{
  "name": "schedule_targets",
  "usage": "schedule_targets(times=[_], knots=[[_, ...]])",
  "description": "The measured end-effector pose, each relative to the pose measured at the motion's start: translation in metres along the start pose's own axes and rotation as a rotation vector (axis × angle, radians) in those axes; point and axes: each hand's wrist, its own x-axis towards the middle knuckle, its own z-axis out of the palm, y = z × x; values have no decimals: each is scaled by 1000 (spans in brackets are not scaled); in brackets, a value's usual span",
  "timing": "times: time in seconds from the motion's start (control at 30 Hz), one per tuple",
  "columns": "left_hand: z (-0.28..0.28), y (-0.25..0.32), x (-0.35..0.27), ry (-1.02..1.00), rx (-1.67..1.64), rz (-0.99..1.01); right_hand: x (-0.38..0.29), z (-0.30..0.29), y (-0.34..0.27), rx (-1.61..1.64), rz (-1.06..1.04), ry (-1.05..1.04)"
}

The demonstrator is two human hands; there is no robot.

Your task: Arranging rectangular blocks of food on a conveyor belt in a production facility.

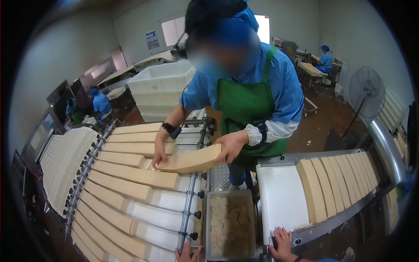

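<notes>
My left hand (188,253) rests fingers apart at the near end of the left conveyor, below its metal rod (187,209). Beside the white belt (284,193) of the right conveyor, my right hand (282,244) lies spread on the near corner of the frame, holding nothing. Long pale-yellow stacks of sheets (121,185), which look like pressed tofu, lie in lanes on the left conveyor. Between the conveyors stands a plastic bin (230,253) of broken pieces (221,219). Across from me, a co-worker in a green apron (245,101) holds one stack (191,159) in both hands.
Similar stacks (340,180) stand in a row along the right conveyor. Black knobs (193,235) jut from the left conveyor's rod. Behind are a large white tub (160,88), a standing fan (367,91) and other workers (101,103) at machines.
</notes>
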Motion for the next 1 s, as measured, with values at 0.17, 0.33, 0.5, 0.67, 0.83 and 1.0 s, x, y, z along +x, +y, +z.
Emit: schedule_targets(times=[0.17, 0.33, 0.5, 0.67, 0.83, 1.0], knots=[[-13, 7, 6, -114, -27, -27, 6, -6, -2, 76, -21, -2], [-7, 7, 3, -103, 26, 2, 3, -3, 9, 22, -1, -33], [-9, 11, 1, -131, 1, -1, 7, -18, -6, 50, -11, -38], [-12, 18, 2, -127, -6, -17, 0, -7, 13, 2, 6, -18], [-13, 25, 3, -102, 28, -16, 1, -13, 11, 5, -14, 11], [-21, 34, 0, -144, 274, -24, 2, -18, 10, 7, -45, 26]])
